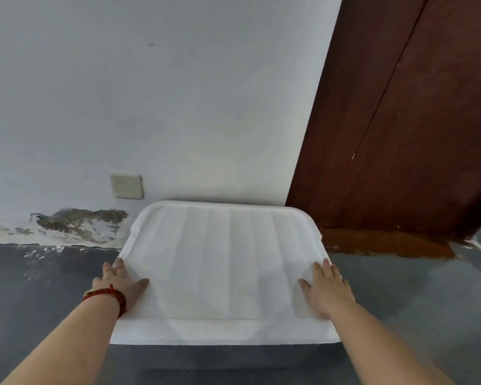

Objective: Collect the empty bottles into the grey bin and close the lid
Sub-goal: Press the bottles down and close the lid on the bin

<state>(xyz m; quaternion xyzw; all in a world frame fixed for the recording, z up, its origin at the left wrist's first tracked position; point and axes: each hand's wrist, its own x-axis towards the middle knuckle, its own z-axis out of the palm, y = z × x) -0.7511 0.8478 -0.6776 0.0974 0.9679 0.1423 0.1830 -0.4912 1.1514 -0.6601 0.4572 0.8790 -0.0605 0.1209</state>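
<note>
Both forearms are seen rising from the lower corners of the frame, and the left wrist is ringed by a red bracelet [106,295]. At the lower centre, the left hand [120,284] is laid flat on the left edge of the white lid [222,270], fingers straight and spread, thumb turned inward; the right hand [326,290] is laid the same way on the right edge. Nothing is clasped by either grip: both are wide and flat, and the lid is pressed rather than held.

The lid is seated level across the grey bin [222,357], of which only a dark strip of front wall is shown below the lid's near rim. No bottles are visible anywhere in the frame; whether they lie inside cannot be told, since the contents are hidden by the lid. The task is judged to be nearly finished: the lid is on, and only a last press along the rim to seat it fully appears to be left. Whether the rim is already snapped down cannot be told.

Further out, a beige wall plate [127,186] is fixed on the white wall left of centre, with a patch of peeling, stained plaster [75,225] lower left above the dark floor [39,287]. A brown wooden door [400,120] fills the upper right. Nothing is seen obstructing the lid.
</note>
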